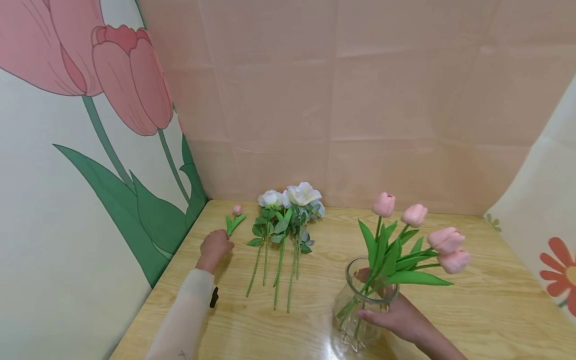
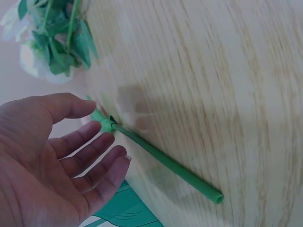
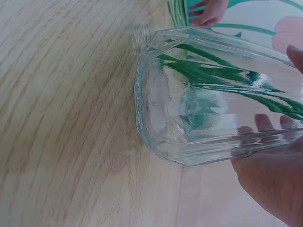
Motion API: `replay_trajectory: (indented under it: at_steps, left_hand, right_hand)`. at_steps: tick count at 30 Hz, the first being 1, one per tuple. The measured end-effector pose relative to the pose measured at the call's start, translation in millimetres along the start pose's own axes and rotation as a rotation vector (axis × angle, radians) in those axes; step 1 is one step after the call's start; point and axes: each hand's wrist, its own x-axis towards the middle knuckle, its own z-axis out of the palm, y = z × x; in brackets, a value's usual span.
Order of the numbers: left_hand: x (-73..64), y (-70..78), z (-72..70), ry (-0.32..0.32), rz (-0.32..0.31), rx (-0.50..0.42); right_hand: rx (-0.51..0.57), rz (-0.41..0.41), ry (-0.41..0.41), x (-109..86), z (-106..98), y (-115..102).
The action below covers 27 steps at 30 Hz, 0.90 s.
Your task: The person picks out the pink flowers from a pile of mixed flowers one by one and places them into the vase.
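My left hand (image 1: 217, 247) is at a single pink tulip (image 1: 237, 210) on the left of the table. In the left wrist view its thumb and loosely bent fingers lie right by the tulip's green stem (image 2: 168, 163), near the base of the leaves, with a gap between thumb and forefinger. On the right side, my right hand (image 1: 396, 317) grips a clear glass vase (image 1: 339, 305), its thumb at the near side and fingers behind the glass. Several pink tulips (image 1: 414, 215) with green leaves lean rightward out of the vase, their stems inside it.
Several white flowers (image 1: 302, 194) with long green stems lie on the wooden table (image 1: 310, 340) between the hands. A wall cloth (image 1: 279, 100) hangs at the back, and a cloth with printed tulips (image 1: 135, 82) borders the left edge.
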Motion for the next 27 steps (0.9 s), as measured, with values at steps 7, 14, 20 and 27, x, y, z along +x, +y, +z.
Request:
replay_trajectory:
  at_steps: [7,14,20,27]
  left_hand:
    - [4.2,-2.1,4.6,-0.004,-0.021,0.0]
    - [12.1,-5.0,11.9,-0.008,-0.061,0.013]
    - [12.9,-9.2,16.3,-0.006,-0.086,0.032]
    - [11.5,-9.1,15.2,0.02,-0.062,0.023]
  right_hand:
    - [-0.045,0.003,0.025,0.6,0,-1]
    - [-0.04,0.018,0.025,0.1,0,-1]
    - [-0.019,0.041,0.01,-1.3,1,-1]
    - [-0.016,0.046,0.015,-1.5,0,-2]
